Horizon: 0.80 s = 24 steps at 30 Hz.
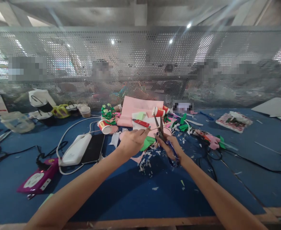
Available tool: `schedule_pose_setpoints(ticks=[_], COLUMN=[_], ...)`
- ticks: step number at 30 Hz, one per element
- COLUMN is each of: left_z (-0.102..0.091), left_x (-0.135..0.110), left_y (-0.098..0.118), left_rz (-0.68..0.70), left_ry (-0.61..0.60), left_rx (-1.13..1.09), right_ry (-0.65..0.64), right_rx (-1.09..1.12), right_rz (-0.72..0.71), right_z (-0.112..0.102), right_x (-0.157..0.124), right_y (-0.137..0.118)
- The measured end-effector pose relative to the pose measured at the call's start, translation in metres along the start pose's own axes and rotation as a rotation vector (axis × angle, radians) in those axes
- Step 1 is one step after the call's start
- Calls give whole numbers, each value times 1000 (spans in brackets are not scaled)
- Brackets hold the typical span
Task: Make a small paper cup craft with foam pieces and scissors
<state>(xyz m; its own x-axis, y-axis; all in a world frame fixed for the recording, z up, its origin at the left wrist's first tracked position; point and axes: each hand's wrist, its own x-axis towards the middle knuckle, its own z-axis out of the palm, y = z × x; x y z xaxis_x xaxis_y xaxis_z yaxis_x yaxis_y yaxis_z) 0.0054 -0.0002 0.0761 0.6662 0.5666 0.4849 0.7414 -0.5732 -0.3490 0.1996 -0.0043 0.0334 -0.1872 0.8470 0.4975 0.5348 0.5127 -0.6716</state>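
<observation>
My left hand [133,140] is closed, its fingertips pinching a thin pale strip [155,128] that reaches toward the scissors. In my right hand [170,147] is a pair of scissors [161,129] with dark blue handles, blades pointing up and apart. The strip's far end meets the blades; whether it lies between them I cannot tell. A red box cutter [140,122] lies just beyond my left fingers. Green paper [147,143] and pink sheets lie under my hands. White paper scraps [146,163] are scattered below them.
A large pink sheet [141,107] and red paper cups [105,126] are behind. On the left are a black phone [93,148], white power bank [76,150], purple power strip [38,177] and cables. A perforated metal screen [140,67] closes off the back. Another cable [257,162] runs right.
</observation>
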Motion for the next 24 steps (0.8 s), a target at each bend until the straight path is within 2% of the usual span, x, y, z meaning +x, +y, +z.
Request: schedule_pose_setpoints(ticks=[4,9,17,24], left_z=[0,-4,-3,-6], left_x=[0,1,0,3], left_y=[0,0,-1,-5], left_rz=[19,19,35,47], left_ry=[29,-12,27,-67], left_rx=[10,3,46,32], right_ry=[30,49,52,47], right_rx=[-16,-49,-78,-99], right_rz=[-43,-60,-120,-96], right_z=[1,3,7,5], right_x=[0,1,3,4], right_y=[0,3,9,6])
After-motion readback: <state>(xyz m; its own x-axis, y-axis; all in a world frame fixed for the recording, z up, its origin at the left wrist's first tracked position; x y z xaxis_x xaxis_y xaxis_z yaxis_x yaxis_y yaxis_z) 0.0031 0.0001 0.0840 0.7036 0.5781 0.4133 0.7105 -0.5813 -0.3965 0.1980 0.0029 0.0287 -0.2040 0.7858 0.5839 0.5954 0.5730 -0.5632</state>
